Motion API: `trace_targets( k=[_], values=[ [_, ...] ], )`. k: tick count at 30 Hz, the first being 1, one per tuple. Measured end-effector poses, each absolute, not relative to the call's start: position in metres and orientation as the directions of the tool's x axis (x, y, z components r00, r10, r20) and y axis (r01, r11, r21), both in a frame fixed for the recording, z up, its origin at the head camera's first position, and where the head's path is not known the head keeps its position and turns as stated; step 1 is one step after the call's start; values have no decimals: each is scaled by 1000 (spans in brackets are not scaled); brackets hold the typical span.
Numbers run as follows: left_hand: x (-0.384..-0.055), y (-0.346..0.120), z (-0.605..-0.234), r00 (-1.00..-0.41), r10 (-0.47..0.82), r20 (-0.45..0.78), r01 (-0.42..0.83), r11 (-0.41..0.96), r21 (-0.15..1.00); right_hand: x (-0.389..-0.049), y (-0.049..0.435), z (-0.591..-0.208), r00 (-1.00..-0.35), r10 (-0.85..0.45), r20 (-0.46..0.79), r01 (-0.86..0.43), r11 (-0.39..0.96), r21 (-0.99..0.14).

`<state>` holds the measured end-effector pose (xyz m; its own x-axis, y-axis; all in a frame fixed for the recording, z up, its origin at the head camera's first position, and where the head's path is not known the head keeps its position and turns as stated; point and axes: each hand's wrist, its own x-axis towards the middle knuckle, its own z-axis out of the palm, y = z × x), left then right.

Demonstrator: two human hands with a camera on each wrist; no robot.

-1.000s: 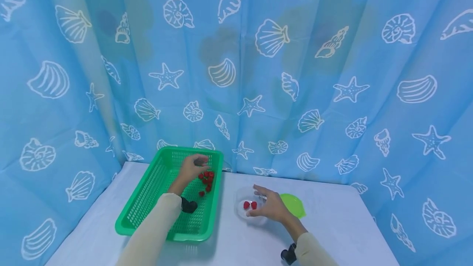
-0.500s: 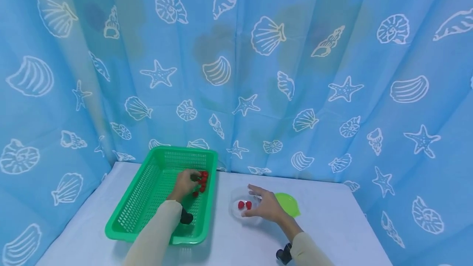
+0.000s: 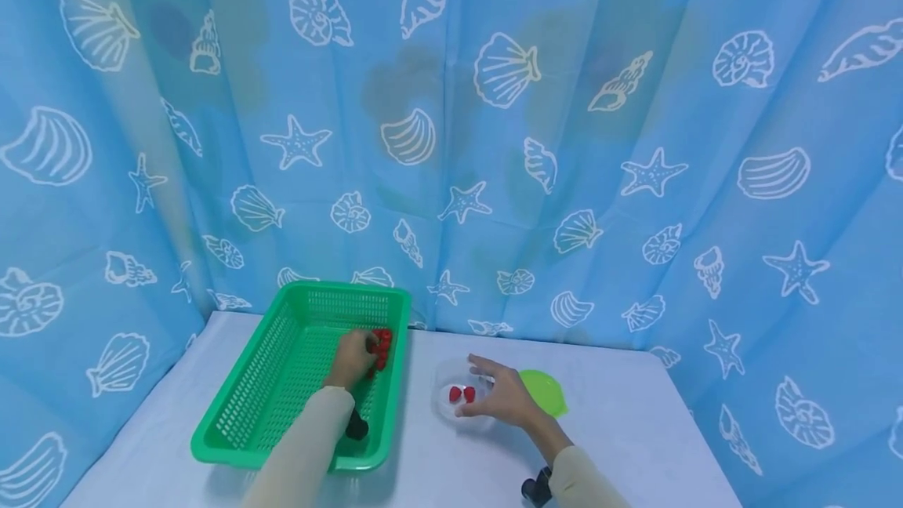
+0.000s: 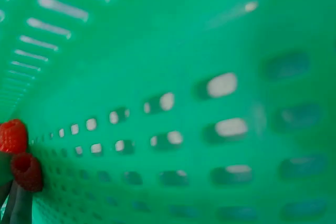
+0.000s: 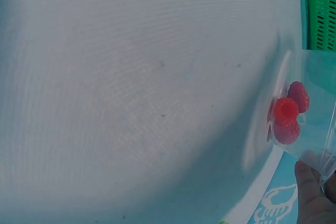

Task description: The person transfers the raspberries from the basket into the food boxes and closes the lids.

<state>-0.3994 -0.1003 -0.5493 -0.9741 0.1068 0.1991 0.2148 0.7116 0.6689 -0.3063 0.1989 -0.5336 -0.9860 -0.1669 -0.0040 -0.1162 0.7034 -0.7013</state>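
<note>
Inside the green plastic basket (image 3: 395, 382), my left hand (image 3: 350, 359) reaches down at a cluster of red raspberries (image 3: 385, 338) along the right side. In the left wrist view, fingertips (image 4: 21, 205) pinch one raspberry (image 4: 27, 172), close beside another raspberry (image 4: 13, 136); most of that hand is out of view there. My right hand (image 3: 504, 394) holds a clear round plastic container (image 3: 443, 412) by its side, thumb and fingers spread round it. Red raspberries (image 3: 462, 394) lie in the container; the right wrist view shows them (image 5: 286, 111) through the clear wall.
A bright green lid-like disc (image 3: 543, 392) lies on the white-covered table (image 3: 621, 429), behind the right hand. A blue curtain with white shells (image 3: 451, 139) hangs along the table's back and sides. Black wrist cameras (image 3: 538, 488) sit on both wrists.
My left hand has gone down into the basket to the raspberries, its fingers closing at one. The right hand stays at the container. The whole head view has shifted slightly.
</note>
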Motion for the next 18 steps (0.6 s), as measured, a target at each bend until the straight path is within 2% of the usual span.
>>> trace_targets(
  k=[4,9,13,18],
  values=[
    [-396,-97,-546,-981,89,172,183,718,672,-304,198,-533,-986,-164,8,-123,706,-697],
    [-398,-101,-544,-977,82,197,196,709,678,-303,196,-533,-984,-177,10,-134,701,-701],
    [-396,-100,-532,-954,94,283,275,646,712,-303,195,-532,-979,-201,24,-159,688,-708],
    [-394,-90,-497,-902,158,402,416,566,712,-303,198,-531,-979,-199,44,-173,695,-697]
  ],
)
